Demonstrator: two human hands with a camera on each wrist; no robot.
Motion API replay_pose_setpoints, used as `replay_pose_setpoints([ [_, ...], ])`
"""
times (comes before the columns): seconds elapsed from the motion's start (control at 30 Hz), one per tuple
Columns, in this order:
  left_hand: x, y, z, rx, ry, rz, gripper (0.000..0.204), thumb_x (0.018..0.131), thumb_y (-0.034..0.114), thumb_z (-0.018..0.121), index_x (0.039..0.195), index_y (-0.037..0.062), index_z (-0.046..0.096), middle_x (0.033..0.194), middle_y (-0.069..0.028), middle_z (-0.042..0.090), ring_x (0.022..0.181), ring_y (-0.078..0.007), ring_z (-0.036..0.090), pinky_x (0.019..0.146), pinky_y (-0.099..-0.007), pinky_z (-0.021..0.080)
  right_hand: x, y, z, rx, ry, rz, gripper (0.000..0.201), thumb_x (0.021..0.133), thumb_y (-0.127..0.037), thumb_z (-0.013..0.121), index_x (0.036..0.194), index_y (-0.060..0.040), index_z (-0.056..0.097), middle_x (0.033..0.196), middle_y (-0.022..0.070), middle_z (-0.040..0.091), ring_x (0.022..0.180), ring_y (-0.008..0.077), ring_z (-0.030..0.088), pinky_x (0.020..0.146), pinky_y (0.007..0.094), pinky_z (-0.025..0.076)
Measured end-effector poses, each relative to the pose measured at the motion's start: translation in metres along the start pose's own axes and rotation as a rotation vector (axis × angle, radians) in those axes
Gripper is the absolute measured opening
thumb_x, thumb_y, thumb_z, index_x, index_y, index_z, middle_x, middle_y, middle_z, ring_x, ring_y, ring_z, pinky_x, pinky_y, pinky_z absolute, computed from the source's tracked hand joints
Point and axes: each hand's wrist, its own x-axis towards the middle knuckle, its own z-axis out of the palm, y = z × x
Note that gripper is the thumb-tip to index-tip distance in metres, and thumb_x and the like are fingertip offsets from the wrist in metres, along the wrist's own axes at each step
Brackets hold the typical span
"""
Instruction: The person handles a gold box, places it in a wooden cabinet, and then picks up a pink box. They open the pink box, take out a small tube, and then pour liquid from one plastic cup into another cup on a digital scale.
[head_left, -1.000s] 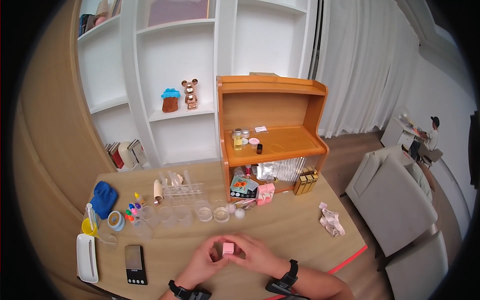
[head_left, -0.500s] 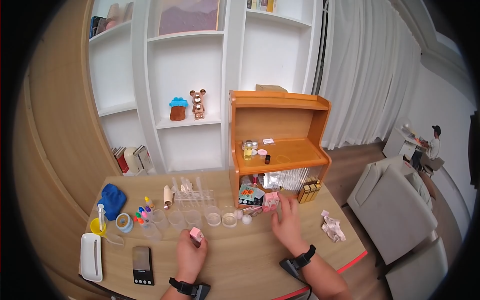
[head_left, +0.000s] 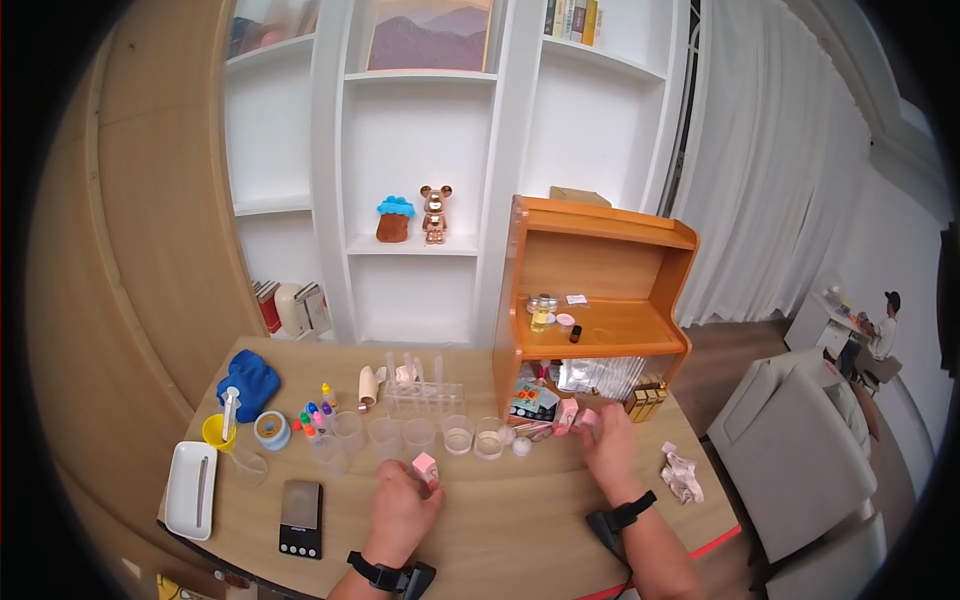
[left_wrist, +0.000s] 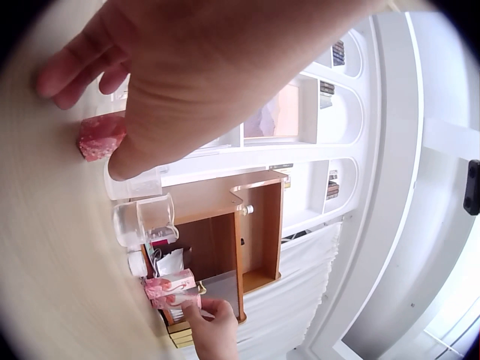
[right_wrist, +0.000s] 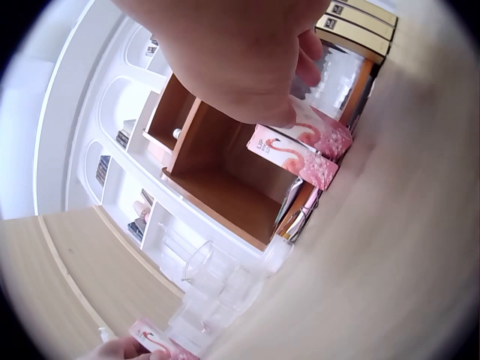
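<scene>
In the head view, my left hand holds a small pink flamingo box close over the middle of the table, thumb and fingers at its sides. My right hand reaches to the front of the wooden shelf unit and pinches a second pink box. A third pink box stands just left of it. The right wrist view shows flamingos and the letters "LIP" on the nearer box, with my thumb at the top of the box behind it.
Clear beakers and a test-tube rack line the table's back, left of the wooden shelf unit. Gold boxes stand right of my right hand. A scale, a white tray and crumpled pink cloth lie around.
Both hands were together around one pink box. The left hand kept it and moved left, while the right hand went to the boxes by the shelf unit and now pinches one.
</scene>
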Motion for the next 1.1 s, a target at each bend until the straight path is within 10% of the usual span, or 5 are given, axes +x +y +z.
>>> replay_pose_setpoints([
  [0.1,-0.001,-0.001,-0.007,0.072,0.024,-0.041,0.055,0.088,0.028,0.087,0.119,-0.0049,0.055,0.103,-0.0251,0.07,0.084,-0.0432,0.074,0.075,-0.0479,0.06,-0.003,0.003,-0.006,0.054,0.003,0.05,0.037,0.084,-0.019,0.088,0.107,-0.0042,0.063,0.094,0.0166,0.068,0.082,0.0411,0.067,0.073,0.0531,0.053],
  [0.3,0.001,0.015,-0.026,0.264,-0.685,-0.007,0.046,0.095,0.036,0.082,0.118,0.0002,0.066,0.1,-0.021,0.073,0.087,-0.0391,0.075,0.076,-0.0485,0.059,-0.017,-0.057,-0.061,0.539,-0.47,0.31,0.029,0.093,-0.017,0.085,0.105,-0.0052,0.062,0.093,0.0078,0.073,0.082,0.0167,0.073,0.068,0.0326,0.057],
  [0.4,-0.009,0.011,-0.016,-0.143,-0.725,0.083,0.051,0.096,0.042,0.084,0.12,0.0008,0.066,0.102,-0.0136,0.073,0.091,-0.0251,0.074,0.075,-0.0394,0.057,-0.042,-0.082,-0.043,1.031,-0.718,0.405,0.022,0.099,-0.011,0.08,0.108,-0.0053,0.06,0.1,0.0045,0.073,0.088,0.0117,0.073,0.072,0.0293,0.058],
  [0.53,-0.008,0.018,-0.013,-0.725,-0.939,-0.209,0.041,0.103,0.041,0.078,0.119,0.0046,0.067,0.097,0.0008,0.066,0.086,-0.0081,0.061,0.07,-0.0281,0.05,-0.065,-0.104,-0.019,1.477,-0.909,0.439,0.016,0.107,-0.01,0.07,0.116,-0.0029,0.058,0.107,0.0078,0.073,0.091,0.0129,0.071,0.078,0.0295,0.06],
  [1.1,0.005,0.01,-0.011,-0.678,-1.149,-0.312,0.044,0.113,0.05,0.059,0.099,0.0098,0.07,0.075,0.0074,0.05,0.065,-0.0028,0.04,0.056,-0.0229,0.03,-0.053,-0.074,-0.032,1.289,-1.466,0.294,0.029,0.115,-0.03,0.058,0.117,-0.0048,0.071,0.106,0.0019,0.077,0.086,0.0088,0.068,0.076,0.0261,0.052],
])
